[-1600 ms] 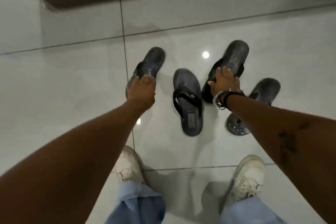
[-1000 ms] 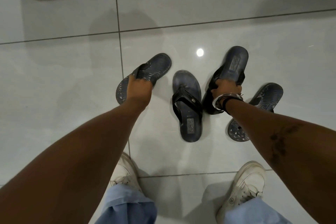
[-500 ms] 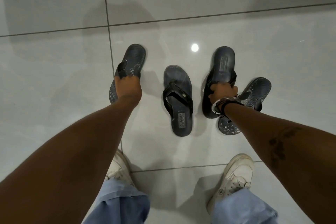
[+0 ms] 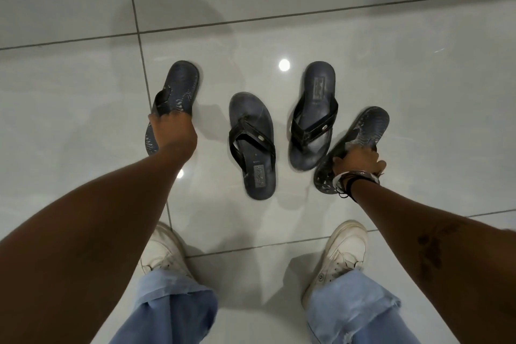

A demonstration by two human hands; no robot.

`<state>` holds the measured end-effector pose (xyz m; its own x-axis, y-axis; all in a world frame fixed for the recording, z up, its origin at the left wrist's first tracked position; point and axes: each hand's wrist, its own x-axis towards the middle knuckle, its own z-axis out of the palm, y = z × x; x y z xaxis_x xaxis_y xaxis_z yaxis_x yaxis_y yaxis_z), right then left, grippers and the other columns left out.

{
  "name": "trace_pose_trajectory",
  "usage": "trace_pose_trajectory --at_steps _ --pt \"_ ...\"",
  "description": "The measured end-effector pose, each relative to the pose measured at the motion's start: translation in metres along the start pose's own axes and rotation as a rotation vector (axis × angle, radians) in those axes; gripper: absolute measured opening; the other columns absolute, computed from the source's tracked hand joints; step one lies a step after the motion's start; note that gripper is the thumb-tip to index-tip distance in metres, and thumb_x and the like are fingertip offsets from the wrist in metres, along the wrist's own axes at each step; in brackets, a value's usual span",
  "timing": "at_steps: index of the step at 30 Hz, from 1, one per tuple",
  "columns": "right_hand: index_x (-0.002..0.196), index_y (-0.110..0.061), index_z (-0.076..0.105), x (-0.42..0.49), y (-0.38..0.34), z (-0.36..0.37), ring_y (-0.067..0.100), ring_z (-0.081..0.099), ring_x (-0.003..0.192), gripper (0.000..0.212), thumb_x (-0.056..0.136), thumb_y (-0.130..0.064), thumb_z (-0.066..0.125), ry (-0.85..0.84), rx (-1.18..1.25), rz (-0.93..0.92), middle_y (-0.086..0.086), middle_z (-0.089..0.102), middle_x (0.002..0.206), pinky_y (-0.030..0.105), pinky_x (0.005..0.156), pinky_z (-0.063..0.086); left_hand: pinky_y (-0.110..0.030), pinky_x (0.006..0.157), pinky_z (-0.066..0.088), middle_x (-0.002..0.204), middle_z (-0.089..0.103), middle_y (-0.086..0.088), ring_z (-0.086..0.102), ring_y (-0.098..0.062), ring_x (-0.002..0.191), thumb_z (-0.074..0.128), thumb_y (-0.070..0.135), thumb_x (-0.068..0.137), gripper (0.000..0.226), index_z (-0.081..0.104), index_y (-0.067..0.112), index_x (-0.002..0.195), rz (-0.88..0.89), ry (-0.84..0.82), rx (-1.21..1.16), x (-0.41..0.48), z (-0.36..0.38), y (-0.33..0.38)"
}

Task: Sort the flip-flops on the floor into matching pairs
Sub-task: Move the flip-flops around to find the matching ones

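Here, four dark flip-flops lie on a glossy tiled floor [image 4: 83, 109], none in any container. The plain strapped flip-flop [image 4: 252, 148] sits in the middle as landmark. Just right of it lies its matching flip-flop [image 4: 314, 117], now released. Farther right, the right hand [image 4: 358, 160], fingers clenched, grasps a patterned flip-flop [image 4: 365, 131]; half a second ago it held the strapped one. Left of the landmark, the left hand [image 4: 173, 131] still grips the other patterned flip-flop [image 4: 180, 89].
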<state>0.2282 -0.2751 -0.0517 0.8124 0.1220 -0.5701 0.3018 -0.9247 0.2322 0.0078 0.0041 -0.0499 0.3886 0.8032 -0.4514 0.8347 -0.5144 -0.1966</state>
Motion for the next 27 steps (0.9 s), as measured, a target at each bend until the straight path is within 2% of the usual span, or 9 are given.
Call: trace_pose_trajectory --at_steps 3,6,10,14,17,20,21,23,27 --pt "0.093 -0.018 0.066 -0.002 0.005 0.013 0.03 0.053 0.111 0.016 0.085 -0.029 0.057 -0.007 -0.038 -0.004 0.009 0.064 0.102 0.047 0.102 0.03 -0.042 0.097 0.039 0.078 0.067 -0.014 0.063 -0.032 0.081 0.059 0.006 0.084 0.007 0.066 0.008 0.086 0.012 -0.006 0.017 -0.003 0.004 0.0" --pt "0.08 -0.018 0.061 0.003 0.004 0.016 0.028 0.055 0.095 0.008 0.083 -0.021 0.053 -0.02 0.038 -0.01 0.007 0.06 0.081 0.048 0.105 0.026 -0.042 0.099 0.039 0.077 0.068 -0.014 0.064 -0.032 0.083 0.06 0.007 0.085 0.007 0.066 0.008 0.084 0.025 -0.019 0.019 -0.005 0.009 0.001" --pt "0.083 -0.023 0.065 0.011 0.009 0.007 0.029 0.054 0.099 0.01 0.083 -0.029 0.057 -0.038 -0.019 -0.068 0.003 0.061 0.082 0.049 0.102 0.025 -0.041 0.098 0.039 0.078 0.069 -0.014 0.063 -0.033 0.085 0.059 0.006 0.087 0.01 0.068 0.008 0.084 0.03 -0.031 0.007 -0.007 0.012 -0.001" --pt "0.08 -0.01 0.059 0.014 0.001 -0.027 0.033 0.057 0.097 0.02 0.087 -0.026 0.052 0.078 -0.134 -0.145 0.012 0.062 0.086 0.043 0.096 0.035 -0.039 0.097 0.036 0.082 0.071 -0.011 0.064 -0.03 0.089 0.057 0.009 0.09 0.011 0.068 0.011 0.09 0.057 -0.082 0.013 -0.003 0.013 -0.013" --pt "0.097 -0.008 0.063 0.012 -0.02 -0.055 0.033 0.055 0.107 0.022 0.086 -0.025 0.053 0.172 -0.068 -0.258 0.013 0.062 0.098 0.042 0.091 0.037 -0.038 0.098 0.036 0.081 0.072 -0.01 0.064 -0.03 0.088 0.057 0.01 0.09 0.011 0.068 0.011 0.091 0.078 -0.056 -0.024 0.003 0.014 -0.014" --pt "0.095 -0.01 0.067 0.002 -0.062 -0.08 0.033 0.053 0.111 0.02 0.082 -0.022 0.057 0.389 -0.073 -0.521 0.011 0.066 0.099 0.043 0.095 0.028 -0.039 0.096 0.038 0.086 0.072 -0.012 0.063 -0.032 0.09 0.054 0.007 0.089 0.016 0.068 0.009 0.098 0.051 -0.024 -0.11 0.005 0.011 -0.011" --pt "0.094 -0.012 0.069 -0.006 -0.083 -0.084 0.032 0.054 0.111 0.019 0.082 -0.023 0.058 0.412 -0.111 -0.627 0.01 0.067 0.102 0.044 0.098 0.028 -0.039 0.097 0.039 0.092 0.071 -0.014 0.061 -0.033 0.093 0.054 0.007 0.09 0.019 0.067 0.008 0.103 0.028 -0.019 -0.144 0.004 0.011 -0.012" --pt "0.096 -0.018 0.069 -0.027 -0.129 -0.084 0.029 0.053 0.112 0.019 0.083 -0.026 0.057 0.355 -0.161 -0.768 0.006 0.066 0.109 0.045 0.099 0.032 -0.039 0.097 0.039 0.1 0.069 -0.015 0.059 -0.034 0.098 0.053 0.009 0.091 0.022 0.064 0.006 0.11 -0.043 -0.036 -0.214 0.002 0.012 -0.02" --pt "0.101 -0.018 0.067 -0.07 -0.216 -0.063 0.026 0.049 0.112 0.022 0.082 -0.022 0.056 0.209 -0.079 -0.918 0.002 0.064 0.113 0.042 0.095 0.028 -0.039 0.096 0.038 0.096 0.069 -0.015 0.06 -0.034 0.095 0.053 0.01 0.092 0.019 0.063 0.004 0.107 -0.152 -0.027 -0.333 0.009 0.015 -0.042"
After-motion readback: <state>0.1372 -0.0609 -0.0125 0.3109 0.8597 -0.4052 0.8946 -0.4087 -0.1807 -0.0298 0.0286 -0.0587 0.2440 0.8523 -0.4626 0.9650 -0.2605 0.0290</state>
